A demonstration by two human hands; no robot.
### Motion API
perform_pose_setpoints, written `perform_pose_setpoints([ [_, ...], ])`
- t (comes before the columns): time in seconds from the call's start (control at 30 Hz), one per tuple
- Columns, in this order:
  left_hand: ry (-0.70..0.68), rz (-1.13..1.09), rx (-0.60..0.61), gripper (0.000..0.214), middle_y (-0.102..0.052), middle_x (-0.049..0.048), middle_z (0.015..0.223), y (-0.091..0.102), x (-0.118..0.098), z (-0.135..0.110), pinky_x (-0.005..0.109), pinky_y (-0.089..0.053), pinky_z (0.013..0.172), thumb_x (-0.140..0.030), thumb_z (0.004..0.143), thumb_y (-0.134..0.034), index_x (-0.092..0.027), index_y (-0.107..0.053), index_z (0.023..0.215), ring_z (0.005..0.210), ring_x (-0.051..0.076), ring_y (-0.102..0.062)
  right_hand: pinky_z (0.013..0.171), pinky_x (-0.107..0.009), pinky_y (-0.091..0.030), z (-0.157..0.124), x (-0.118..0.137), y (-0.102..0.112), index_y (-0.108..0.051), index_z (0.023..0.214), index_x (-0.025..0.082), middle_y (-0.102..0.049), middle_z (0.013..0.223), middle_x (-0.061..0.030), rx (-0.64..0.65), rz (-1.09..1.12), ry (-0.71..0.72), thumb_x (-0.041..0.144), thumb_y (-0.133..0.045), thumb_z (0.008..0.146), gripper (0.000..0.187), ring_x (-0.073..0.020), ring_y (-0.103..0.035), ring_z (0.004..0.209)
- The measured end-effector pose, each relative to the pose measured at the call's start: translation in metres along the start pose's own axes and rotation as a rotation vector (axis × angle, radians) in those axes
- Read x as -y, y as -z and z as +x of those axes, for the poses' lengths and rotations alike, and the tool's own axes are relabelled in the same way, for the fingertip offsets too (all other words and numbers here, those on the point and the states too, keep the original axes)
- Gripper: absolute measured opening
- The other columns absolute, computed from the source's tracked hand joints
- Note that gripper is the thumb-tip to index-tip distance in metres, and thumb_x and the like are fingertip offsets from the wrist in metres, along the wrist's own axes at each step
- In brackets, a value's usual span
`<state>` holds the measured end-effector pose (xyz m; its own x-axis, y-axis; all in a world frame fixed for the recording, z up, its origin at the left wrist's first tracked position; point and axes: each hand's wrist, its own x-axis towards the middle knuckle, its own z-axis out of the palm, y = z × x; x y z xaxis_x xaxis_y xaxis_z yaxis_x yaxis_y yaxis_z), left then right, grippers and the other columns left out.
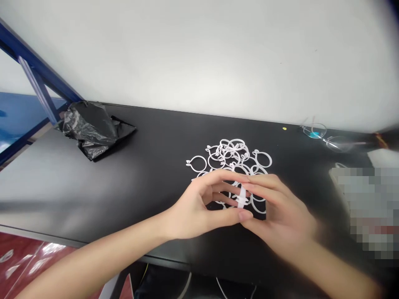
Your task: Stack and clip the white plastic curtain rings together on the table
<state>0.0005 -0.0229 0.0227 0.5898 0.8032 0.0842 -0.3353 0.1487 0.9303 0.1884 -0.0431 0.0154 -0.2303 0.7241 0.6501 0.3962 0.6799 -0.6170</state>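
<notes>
My left hand [199, 205] and my right hand [279, 216] meet over the black table [149, 166], fingertips together. Both pinch a small white plastic ring [242, 198] held edge-on between them. Just beyond the hands lies a pile of several white plastic rings [232, 157], flat on the table; the nearest ones are partly hidden by my fingers.
A crumpled black plastic bag [90, 126] lies at the back left of the table. Clear glasses [324, 137] rest at the back right, near a white wall [218, 54]. A blue metal frame [34, 79] stands at the left. A blurred patch covers the right edge.
</notes>
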Motion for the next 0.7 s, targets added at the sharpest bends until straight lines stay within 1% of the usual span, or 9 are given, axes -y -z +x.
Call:
perform_pose_setpoints([
  [0.13, -0.012, 0.009, -0.051, 0.038, -0.07, 0.0043, 0.109, 0.0006, 0.0001, 0.0015, 0.032, -0.057, 0.093, -0.005, 0.074, -0.077, -0.02, -0.067, 0.107, 0.1, 0.018, -0.069, 0.072, -0.038, -0.059, -0.0024, -0.0003, -0.0017, -0.063, 0.125, 0.031, -0.071, 0.11, -0.0061, 0.008, 0.024, -0.004, 0.015, -0.074, 0.08, 0.049, -0.0235, -0.069, 0.093],
  [0.3, -0.036, -0.02, -0.068, 0.033, -0.072, 0.0022, 0.1, -0.0001, 0.0008, 0.002, 0.032, -0.056, 0.094, -0.003, 0.072, -0.077, -0.019, -0.069, 0.1, 0.096, 0.016, -0.069, 0.07, -0.038, -0.059, 0.0003, 0.0028, -0.0023, -0.065, 0.12, 0.032, -0.072, 0.106, -0.0053, 0.017, 0.006, -0.005, 0.016, -0.071, 0.083, 0.041, -0.0229, -0.07, 0.09],
  [0.4, -0.019, -0.039, -0.072, 0.029, -0.071, 0.003, 0.101, 0.0002, 0.0015, 0.0017, 0.033, -0.057, 0.091, -0.005, 0.072, -0.078, -0.018, -0.069, 0.097, 0.096, 0.016, -0.068, 0.07, -0.038, -0.059, 0.0016, 0.0053, -0.0024, -0.064, 0.12, 0.031, -0.071, 0.107, -0.0061, 0.028, -0.004, 0.014, 0.016, -0.07, 0.084, 0.04, -0.023, -0.07, 0.092],
  [0.53, 0.01, -0.08, -0.074, 0.029, -0.068, 0.0043, 0.108, 0.0011, 0.0012, 0.0022, 0.028, -0.059, 0.08, -0.007, 0.073, -0.078, -0.019, -0.068, 0.097, 0.097, 0.017, -0.066, 0.075, -0.04, -0.061, 0.0007, 0.0076, -0.004, -0.062, 0.122, 0.032, -0.067, 0.111, -0.0065, 0.039, -0.025, -0.001, 0.014, -0.069, 0.084, 0.042, -0.0236, -0.069, 0.096],
  [0.63, 0.021, -0.099, -0.061, 0.027, -0.066, 0.0049, 0.11, 0.0019, 0.0019, 0.0031, 0.029, -0.06, 0.08, -0.006, 0.073, -0.076, -0.018, -0.068, 0.096, 0.1, 0.018, -0.066, 0.083, -0.043, -0.061, 0.0, 0.0081, -0.0051, -0.064, 0.116, 0.033, -0.064, 0.117, -0.0057, 0.026, -0.085, -0.005, 0.012, -0.069, 0.082, 0.04, -0.0244, -0.067, 0.103],
  [0.7, 0.023, -0.094, -0.062, 0.026, -0.066, 0.0039, 0.105, 0.0025, 0.0036, 0.0035, 0.031, -0.061, 0.082, -0.006, 0.073, -0.076, -0.019, -0.068, 0.095, 0.1, 0.019, -0.066, 0.085, -0.044, -0.061, 0.0, 0.008, -0.005, -0.065, 0.112, 0.033, -0.062, 0.119, -0.0056, 0.024, -0.097, 0.01, 0.01, -0.069, 0.08, 0.04, -0.0248, -0.066, 0.104],
])
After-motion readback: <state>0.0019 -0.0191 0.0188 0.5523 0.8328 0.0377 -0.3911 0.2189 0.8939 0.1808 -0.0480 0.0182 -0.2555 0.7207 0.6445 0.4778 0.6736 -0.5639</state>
